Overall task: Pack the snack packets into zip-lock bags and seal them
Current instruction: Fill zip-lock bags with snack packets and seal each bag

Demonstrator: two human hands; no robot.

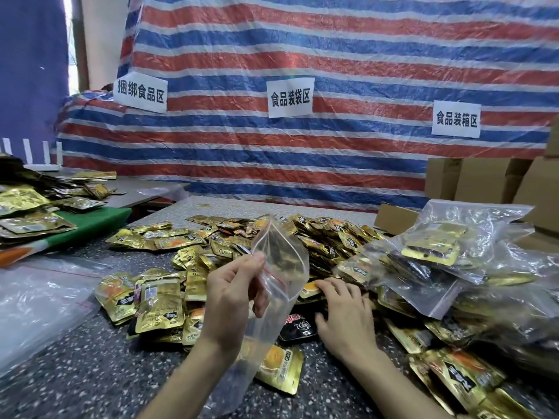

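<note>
My left hand (233,294) pinches the rim of a clear zip-lock bag (281,261) with a red seal line, holding it up with its mouth open above the table. The bag looks empty. My right hand (344,309) lies on a heap of gold snack packets (320,234), its fingertips touching a gold packet with an orange picture (310,289). A black packet (298,326) lies under the bag beside that hand. More gold packets (157,300) lie left of my left hand.
Filled zip-lock bags (438,255) pile up at the right, with cardboard boxes (481,179) behind them. Empty clear bags (39,300) lie flat at the left. A second heap of gold packets (33,207) sits on a green board at far left. A striped tarp hangs behind.
</note>
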